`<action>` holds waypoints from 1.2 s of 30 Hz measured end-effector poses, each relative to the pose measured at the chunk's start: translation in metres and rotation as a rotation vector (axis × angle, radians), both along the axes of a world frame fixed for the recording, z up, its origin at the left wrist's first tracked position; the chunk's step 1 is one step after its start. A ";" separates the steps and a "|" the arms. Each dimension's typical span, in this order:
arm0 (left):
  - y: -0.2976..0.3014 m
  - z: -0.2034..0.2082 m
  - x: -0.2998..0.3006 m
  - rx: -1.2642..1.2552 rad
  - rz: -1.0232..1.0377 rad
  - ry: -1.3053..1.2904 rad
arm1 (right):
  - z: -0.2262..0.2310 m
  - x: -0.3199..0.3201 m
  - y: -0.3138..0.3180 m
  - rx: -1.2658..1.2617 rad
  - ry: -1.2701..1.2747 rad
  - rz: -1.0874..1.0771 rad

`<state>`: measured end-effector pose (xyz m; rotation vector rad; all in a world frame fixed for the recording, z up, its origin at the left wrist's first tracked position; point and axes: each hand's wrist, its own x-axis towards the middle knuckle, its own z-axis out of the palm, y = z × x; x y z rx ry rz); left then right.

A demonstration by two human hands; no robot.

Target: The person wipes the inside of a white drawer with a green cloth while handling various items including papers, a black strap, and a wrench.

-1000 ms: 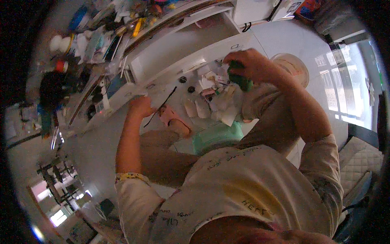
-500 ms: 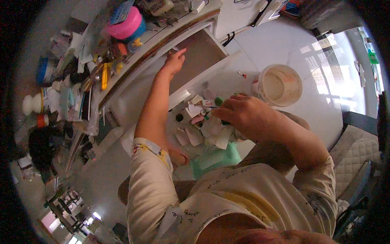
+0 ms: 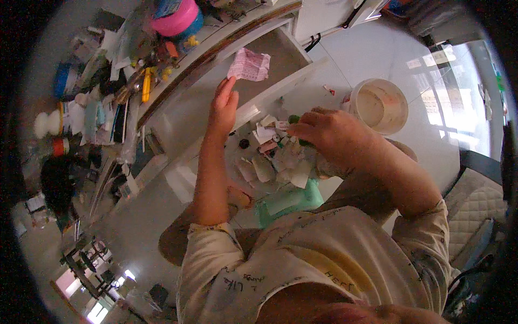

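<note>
A crumpled pink slip of printed paper [image 3: 249,65] is pinched between the fingers of my left hand [image 3: 223,108], above the open drawer [image 3: 280,51]. My right hand [image 3: 329,128] is curled over a heap of small things on the floor. Bits of a green object [image 3: 294,119] show above and below its fingers; most of it is hidden, so its kind is unclear. In the heap beside that hand lie white paper scraps [image 3: 264,133], clear plastic wrappers [image 3: 288,156] and a small dark round piece [image 3: 244,143].
Right of the heap stands a whitish plastic bucket [image 3: 402,105]. A green translucent bag [image 3: 288,202] lies near my lap. Clutter covers the desktop at left, with a pink-lidded tub [image 3: 175,19] and a yellow tool [image 3: 146,83]. A quilted seat [image 3: 475,205] is at far right.
My left hand, seen earlier reaching into the drawer, now holds up the pink paper slip. My right hand stays over the heap with the green object. The whole view has shifted slightly.
</note>
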<state>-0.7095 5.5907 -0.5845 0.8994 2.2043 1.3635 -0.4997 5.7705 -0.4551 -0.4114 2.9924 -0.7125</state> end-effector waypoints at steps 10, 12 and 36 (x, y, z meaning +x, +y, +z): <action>-0.133 0.020 0.138 0.006 0.141 -0.236 | 0.004 -0.010 0.011 -0.410 0.046 -0.429; -0.137 0.026 0.157 -0.052 0.133 -0.317 | 0.003 -0.015 0.017 -0.647 0.049 -0.569; -0.123 -0.027 0.079 0.635 0.957 -0.840 | -0.290 -0.253 0.049 0.666 -0.527 -0.063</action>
